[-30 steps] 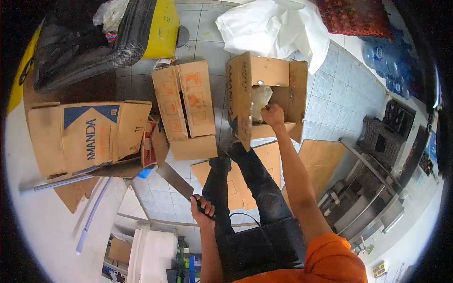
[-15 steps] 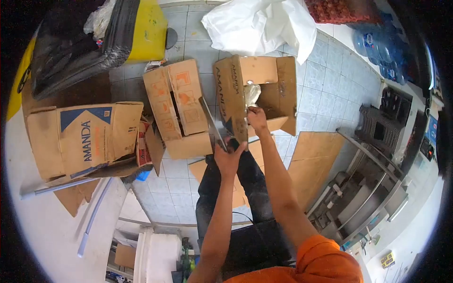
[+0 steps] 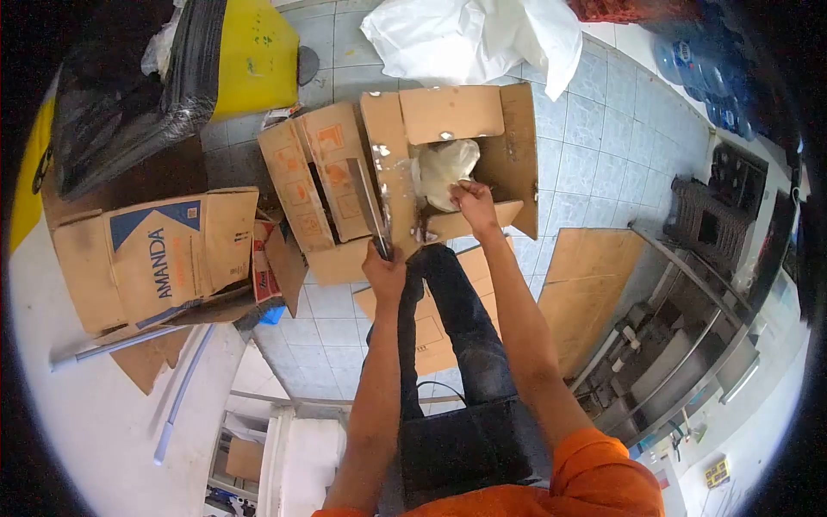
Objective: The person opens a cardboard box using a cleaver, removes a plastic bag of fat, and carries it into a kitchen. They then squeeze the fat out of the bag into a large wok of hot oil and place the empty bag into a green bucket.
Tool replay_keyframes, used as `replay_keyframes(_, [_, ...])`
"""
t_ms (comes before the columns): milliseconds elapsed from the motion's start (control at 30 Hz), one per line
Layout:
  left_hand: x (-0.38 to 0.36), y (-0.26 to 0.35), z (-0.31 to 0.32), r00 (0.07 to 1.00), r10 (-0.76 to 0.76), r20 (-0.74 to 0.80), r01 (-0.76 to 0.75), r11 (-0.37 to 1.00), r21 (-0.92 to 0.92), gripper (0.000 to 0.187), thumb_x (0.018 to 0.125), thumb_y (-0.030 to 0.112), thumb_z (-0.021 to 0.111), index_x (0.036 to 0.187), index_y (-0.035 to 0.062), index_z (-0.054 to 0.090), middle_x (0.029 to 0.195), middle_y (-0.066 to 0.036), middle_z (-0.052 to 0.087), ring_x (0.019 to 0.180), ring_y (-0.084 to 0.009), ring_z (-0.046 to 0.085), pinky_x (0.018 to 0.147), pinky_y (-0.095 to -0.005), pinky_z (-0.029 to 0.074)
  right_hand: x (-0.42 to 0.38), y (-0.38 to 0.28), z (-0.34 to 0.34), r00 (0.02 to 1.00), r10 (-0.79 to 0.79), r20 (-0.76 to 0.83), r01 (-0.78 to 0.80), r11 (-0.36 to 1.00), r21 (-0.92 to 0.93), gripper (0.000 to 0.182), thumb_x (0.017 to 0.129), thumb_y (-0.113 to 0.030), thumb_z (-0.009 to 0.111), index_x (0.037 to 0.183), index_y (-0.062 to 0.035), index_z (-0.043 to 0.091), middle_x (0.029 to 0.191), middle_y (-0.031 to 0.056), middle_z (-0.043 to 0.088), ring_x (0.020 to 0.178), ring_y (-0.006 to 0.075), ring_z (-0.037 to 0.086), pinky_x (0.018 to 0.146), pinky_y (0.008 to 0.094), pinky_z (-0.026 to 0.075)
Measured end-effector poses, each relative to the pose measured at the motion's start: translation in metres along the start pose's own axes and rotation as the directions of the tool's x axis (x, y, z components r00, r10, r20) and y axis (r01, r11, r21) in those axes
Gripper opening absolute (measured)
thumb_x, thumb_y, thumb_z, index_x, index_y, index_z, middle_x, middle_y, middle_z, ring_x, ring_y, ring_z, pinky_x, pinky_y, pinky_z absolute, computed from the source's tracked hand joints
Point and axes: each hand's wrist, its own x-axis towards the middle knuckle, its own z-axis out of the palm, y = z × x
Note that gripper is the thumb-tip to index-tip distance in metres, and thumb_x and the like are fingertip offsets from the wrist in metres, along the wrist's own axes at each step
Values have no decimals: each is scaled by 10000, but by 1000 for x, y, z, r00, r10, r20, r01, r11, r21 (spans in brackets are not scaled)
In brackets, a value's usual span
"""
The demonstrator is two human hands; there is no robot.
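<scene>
My left hand [image 3: 384, 269] is closed round the handle of a knife, its long grey blade [image 3: 365, 194] pointing up and away beside the open cardboard box [image 3: 519, 151]. Inside that box sits a pale, translucent plastic bag [image 3: 445, 168], whose contents I cannot make out. The fingers of my right hand [image 3: 475, 207] pinch the bag's near right edge, over the box opening. The left flap [image 3: 389, 155] lies folded outward, with torn white patches along it.
Left of the box stands another carton [image 3: 280, 164] with orange prints, and further left an AMANDA carton [image 3: 181, 258]. Flat cardboard [image 3: 590, 293] leans at the right by a metal rack [image 3: 680, 302]. A white sack [image 3: 465, 43] and yellow bin [image 3: 258, 60] are beyond.
The box's left flap has swung outward, showing its plain inner side instead of the print. More of the bag shows. My left hand with the knife has shifted left.
</scene>
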Motion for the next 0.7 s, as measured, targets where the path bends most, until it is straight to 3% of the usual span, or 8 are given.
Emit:
replay_keyframes(67, [-10,22,-1,992,126,-29,-124,990,65,180,783,53,688,825,34,514,625,-54,539,539,-149,536,526,-296,437,-14,-13,-6,999,-20,28,18,998,56,111,860,-132,640,792,-45,646,665,-21,565,590,61,483,545,217,361])
replay_keyframes(167, [-12,18,14,988,81,-130,-80,997,15,173,778,53,683,850,22,529,643,-80,551,563,-187,558,549,-322,457,-43,-37,-29,996,66,-56,-58,988,144,111,873,-143,631,781,-83,639,659,-50,529,583,37,445,545,201,321])
replay_keyframes(200, [-10,18,17,988,77,-135,-77,997,5,173,778,53,683,850,22,529,643,-80,551,563,-187,558,549,-322,457,-57,-47,-42,994,93,-57,-85,988,129,110,872,-165,642,865,-57,662,733,-37,576,637,54,494,565,207,358])
replay_keyframes(267, [1,21,15,979,61,-195,-50,997,60,167,753,76,657,806,8,514,623,-139,570,537,-290,576,540,-378,465,-87,-70,-60,993,110,-52,-101,983,153,167,873,-194,654,937,-42,677,791,-34,610,678,56,526,577,205,374])
replay_keyframes(400, [12,21,3,977,50,-207,-35,997,71,182,744,93,673,799,16,518,635,-137,580,553,-276,587,545,-387,467,-149,-143,-75,996,87,33,-91,979,181,141,881,-195,647,915,-59,653,771,-56,583,658,26,487,570,192,344])
replay_keyframes(467, [12,27,-4,992,-26,-121,32,998,52,202,733,116,697,797,27,527,633,-128,582,556,-251,586,547,-384,471,-176,-166,-79,989,95,-112,-75,981,177,127,886,-192,641,914,-68,652,755,-68,566,638,18,456,575,181,339])
replay_keyframes(600, [6,23,-10,995,-37,-95,35,999,-20,235,732,134,740,808,22,548,657,-113,609,595,-209,615,551,-352,486,-221,-214,-81,1000,31,7,-31,988,150,126,895,-185,628,919,-62,645,752,-69,556,626,19,443,569,170,345])
replay_keyframes(700, [-6,23,-23,994,-85,-74,70,981,-183,264,750,152,767,845,7,569,709,-93,651,615,-179,641,558,-320,508,-248,-248,-76,992,-10,-122,33,983,183,131,896,-180,625,907,-51,640,741,-63,557,625,18,451,566,157,358])
